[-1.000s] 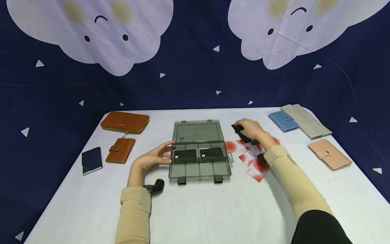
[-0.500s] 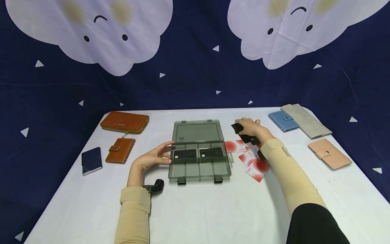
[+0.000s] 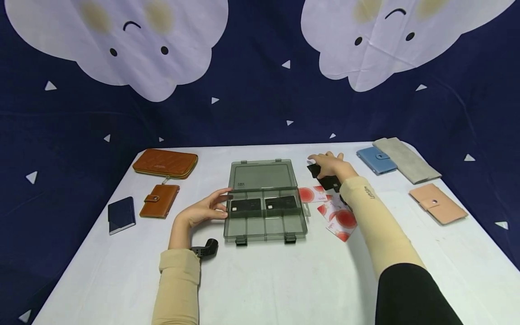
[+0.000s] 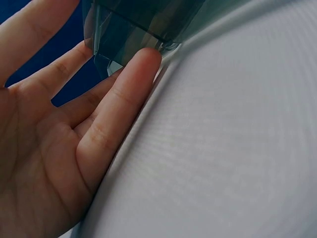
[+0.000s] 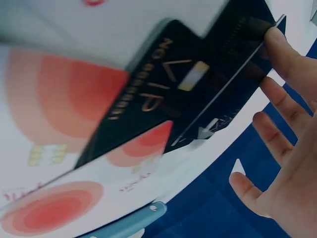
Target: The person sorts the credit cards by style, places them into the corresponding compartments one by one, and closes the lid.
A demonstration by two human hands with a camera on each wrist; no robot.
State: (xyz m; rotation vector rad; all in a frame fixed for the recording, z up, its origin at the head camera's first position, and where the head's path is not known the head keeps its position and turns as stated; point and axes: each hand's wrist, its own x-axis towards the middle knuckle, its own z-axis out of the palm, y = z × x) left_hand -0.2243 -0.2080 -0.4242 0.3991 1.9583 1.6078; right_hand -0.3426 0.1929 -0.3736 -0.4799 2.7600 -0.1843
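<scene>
A smoky clear compartment box [image 3: 266, 230] lies with its lid back. Inside are two black chip cards, the left card [image 3: 245, 205] and the right card [image 3: 281, 202]. My left hand [image 3: 204, 207] touches the box's left side with straight, spread fingers; in the left wrist view its thumb [image 4: 133, 79] rests along the lower wall. Over several overlapping black cards [image 5: 181, 74] right of the box is my right hand [image 3: 332, 165]. Its thumb [image 5: 281, 48] touches a black card near the corner, the index fingertip is right at the edge, and the other fingers spread away.
Red-and-white cards [image 3: 338, 215] lie beside the box. At right are a blue wallet [image 3: 375, 161], a grey wallet [image 3: 408, 162] and a pink wallet [image 3: 438, 205]. At left sit a brown zip wallet [image 3: 166, 163], a brown snap wallet [image 3: 159, 201] and a navy booklet [image 3: 121, 215].
My right hand has shifted slightly back and left over the black cards, and its fingers have spread out. The left hand and the box have stayed in place.
</scene>
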